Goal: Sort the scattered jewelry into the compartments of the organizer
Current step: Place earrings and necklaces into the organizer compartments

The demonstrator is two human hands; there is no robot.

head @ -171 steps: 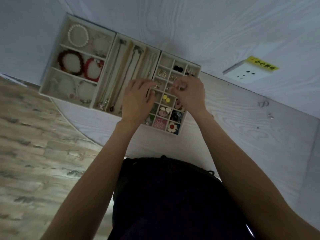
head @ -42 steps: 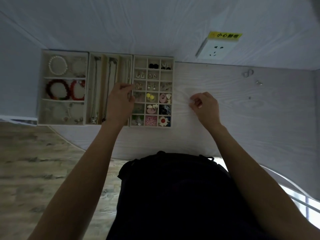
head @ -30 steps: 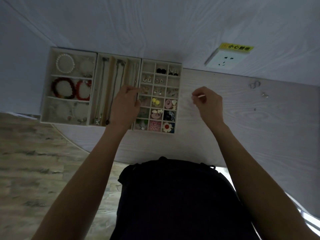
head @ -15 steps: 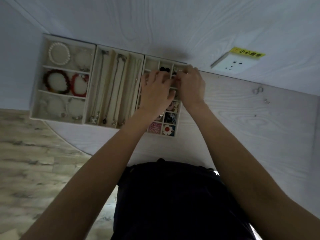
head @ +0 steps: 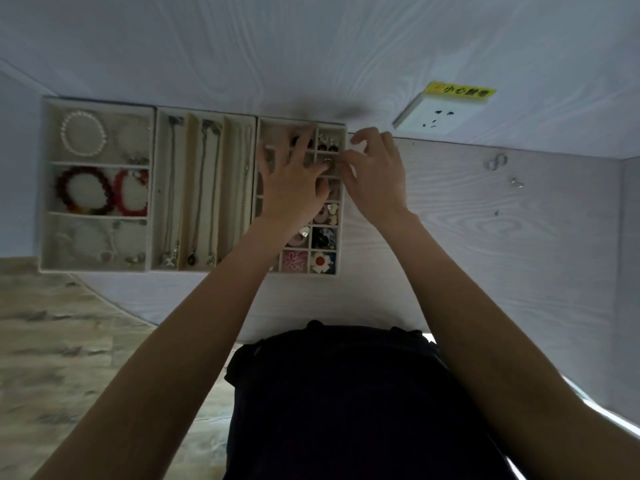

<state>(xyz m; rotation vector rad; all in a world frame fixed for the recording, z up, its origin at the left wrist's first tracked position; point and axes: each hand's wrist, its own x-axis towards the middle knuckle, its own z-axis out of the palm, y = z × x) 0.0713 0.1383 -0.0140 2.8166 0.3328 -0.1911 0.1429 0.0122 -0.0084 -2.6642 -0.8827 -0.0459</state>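
The cream organizer is three trays side by side against the wall: a bracelet tray (head: 46, 188), a necklace tray (head: 188, 192) and a small-grid earring tray (head: 341, 206). My left hand (head: 291, 183) lies on the grid tray with its fingers spread, covering the upper left cells. My right hand (head: 377, 178) reaches in from the right, thumb and forefinger pinched on a small silvery earring (head: 327, 162) over a cell in the right column, second row. Loose pieces lie on the table at the right: a figure-eight ring (head: 496, 161) and a small silver piece (head: 516, 182).
A white wall socket (head: 440, 116) with a yellow label sits above the table's back edge. A tiny dark piece (head: 496, 213) lies below the loose jewelry. The table's curved front edge (head: 114, 306) drops to a wood-pattern floor at the left.
My right hand lifted a small earring from the table and carried it left to the grid tray. My left hand moved from the necklace tray's edge onto the grid cells.
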